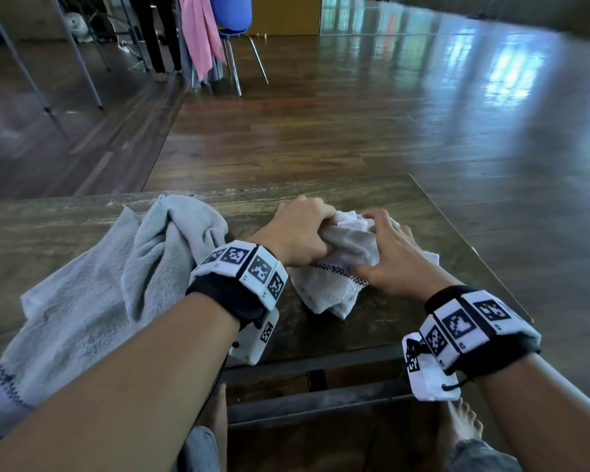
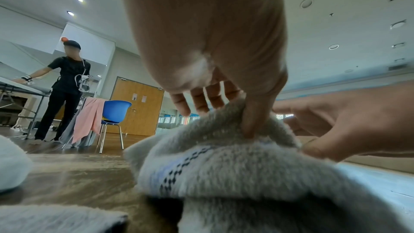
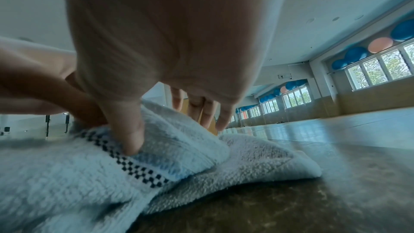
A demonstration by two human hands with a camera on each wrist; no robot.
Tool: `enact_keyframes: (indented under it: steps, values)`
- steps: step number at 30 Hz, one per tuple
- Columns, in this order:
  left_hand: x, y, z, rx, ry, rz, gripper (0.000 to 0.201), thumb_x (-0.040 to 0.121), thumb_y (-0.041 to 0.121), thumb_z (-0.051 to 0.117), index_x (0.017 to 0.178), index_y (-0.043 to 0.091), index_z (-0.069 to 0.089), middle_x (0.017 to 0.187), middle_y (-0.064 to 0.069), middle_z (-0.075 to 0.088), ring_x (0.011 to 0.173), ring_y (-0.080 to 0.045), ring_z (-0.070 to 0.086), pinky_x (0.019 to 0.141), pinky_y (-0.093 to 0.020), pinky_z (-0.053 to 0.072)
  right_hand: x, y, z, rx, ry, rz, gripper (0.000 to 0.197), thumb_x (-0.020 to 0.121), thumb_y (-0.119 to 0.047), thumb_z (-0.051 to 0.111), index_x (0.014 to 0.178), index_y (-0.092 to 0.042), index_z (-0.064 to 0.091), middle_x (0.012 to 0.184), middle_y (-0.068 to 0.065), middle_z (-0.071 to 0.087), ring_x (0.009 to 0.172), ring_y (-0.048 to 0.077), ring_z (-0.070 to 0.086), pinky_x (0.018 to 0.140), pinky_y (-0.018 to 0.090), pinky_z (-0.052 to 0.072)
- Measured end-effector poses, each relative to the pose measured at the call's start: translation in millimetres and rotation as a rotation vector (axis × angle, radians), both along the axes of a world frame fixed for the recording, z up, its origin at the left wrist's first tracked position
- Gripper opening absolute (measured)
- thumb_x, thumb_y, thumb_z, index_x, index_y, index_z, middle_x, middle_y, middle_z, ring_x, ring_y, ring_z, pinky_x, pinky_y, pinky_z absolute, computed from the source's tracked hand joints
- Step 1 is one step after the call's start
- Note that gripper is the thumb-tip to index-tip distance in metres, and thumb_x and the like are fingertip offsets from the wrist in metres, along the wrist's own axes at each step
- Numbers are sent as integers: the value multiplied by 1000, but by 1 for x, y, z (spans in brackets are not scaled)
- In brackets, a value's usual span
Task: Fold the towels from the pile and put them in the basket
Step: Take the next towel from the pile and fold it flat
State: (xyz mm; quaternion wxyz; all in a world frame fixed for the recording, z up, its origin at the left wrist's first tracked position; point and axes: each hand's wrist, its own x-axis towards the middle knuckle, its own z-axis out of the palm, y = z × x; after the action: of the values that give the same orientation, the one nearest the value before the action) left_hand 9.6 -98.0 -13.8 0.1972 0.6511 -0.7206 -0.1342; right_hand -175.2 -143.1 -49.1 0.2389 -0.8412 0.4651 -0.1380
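Note:
A small white towel (image 1: 331,291) with a black checkered band lies bunched on the dark wooden table (image 1: 372,328), right of centre. My left hand (image 1: 304,229) grips a raised fold at the towel's top, fingers curled round it. My right hand (image 1: 389,253) lies over the towel's right side. In the right wrist view its thumb (image 3: 132,139) digs in beside the checkered band (image 3: 134,166) and its fingers arch over the fold, pinching it. A larger grey towel (image 1: 116,277) lies crumpled at the left, hanging over the near edge. No basket is in view.
The table's right edge (image 1: 484,260) runs close to my right hand; the far edge is just beyond the towels. A blue chair (image 2: 116,111) draped with pink cloth and a standing person (image 2: 65,86) are far off on the wooden floor. My bare feet show beneath the table.

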Motion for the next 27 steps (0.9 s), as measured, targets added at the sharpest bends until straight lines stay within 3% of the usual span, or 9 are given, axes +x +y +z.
enact_keyframes:
  steps: [3, 5, 9, 12, 17, 19, 22, 25, 27]
  values:
    - [-2, -1, 0, -102, -61, 33, 18, 76, 14, 63, 62, 16, 52, 71, 3, 56, 75, -19, 49, 99, -47, 33, -1, 1, 11, -128, -60, -31, 39, 79, -38, 72, 113, -28, 55, 104, -5, 64, 102, 22, 57, 85, 39, 47]
    - [1, -3, 2, -153, -68, 104, 31, 77, 20, 63, 55, 20, 42, 57, 9, 47, 62, -16, 46, 98, -45, 32, -5, 1, 18, -181, -113, -84, 13, 82, -37, 69, 88, -29, 61, 82, -11, 65, 82, 18, 63, 70, 36, 49]
    - [18, -2, 7, -237, -85, 258, 40, 76, 51, 73, 60, 26, 47, 63, 12, 55, 70, -14, 56, 83, -37, 30, -17, -4, 26, -305, -197, -267, 5, 87, -34, 66, 87, -30, 68, 77, -14, 66, 75, 12, 61, 61, 28, 46]
    - [28, 0, 12, -321, -25, 354, 33, 83, 29, 66, 58, 24, 45, 63, 8, 53, 74, -26, 60, 81, -43, 45, -25, -7, 30, -390, -239, -388, 10, 86, -37, 69, 86, -28, 72, 73, -11, 65, 67, 14, 58, 55, 21, 34]
    - [41, 1, 20, -458, 120, 497, 11, 83, 20, 60, 82, 16, 50, 68, 5, 54, 74, -28, 56, 72, -40, 44, -32, -12, 34, -381, -279, -459, 12, 83, -39, 70, 79, -27, 69, 68, -7, 63, 67, 24, 59, 58, 29, 39]
    - [41, 2, 22, -422, 138, 500, 12, 81, 23, 58, 86, 16, 49, 69, 8, 51, 74, -24, 55, 75, -41, 46, -35, -13, 34, -394, -302, -466, 5, 85, -30, 66, 84, -27, 69, 71, -8, 63, 69, 20, 53, 61, 29, 38]
    - [42, 4, 23, -365, 149, 521, 5, 83, 19, 52, 86, 15, 52, 71, 7, 52, 77, -22, 55, 88, -49, 48, -40, -16, 34, -409, -359, -482, 16, 87, -16, 58, 90, -23, 71, 84, -2, 65, 80, 12, 44, 65, 29, 35]
    - [43, 6, 24, -366, 150, 560, 3, 86, 12, 53, 83, 13, 54, 72, 6, 51, 80, -23, 53, 92, -50, 46, -43, -18, 38, -409, -420, -499, 24, 88, -8, 55, 98, -20, 73, 95, 7, 70, 94, 28, 59, 83, 36, 46]
    - [42, 6, 25, -382, 178, 582, 6, 85, 9, 55, 81, 13, 56, 72, 6, 53, 82, -23, 55, 90, -50, 47, -42, -16, 39, -380, -442, -490, 25, 86, -5, 58, 96, -23, 73, 90, 2, 72, 91, 25, 64, 92, 44, 52]
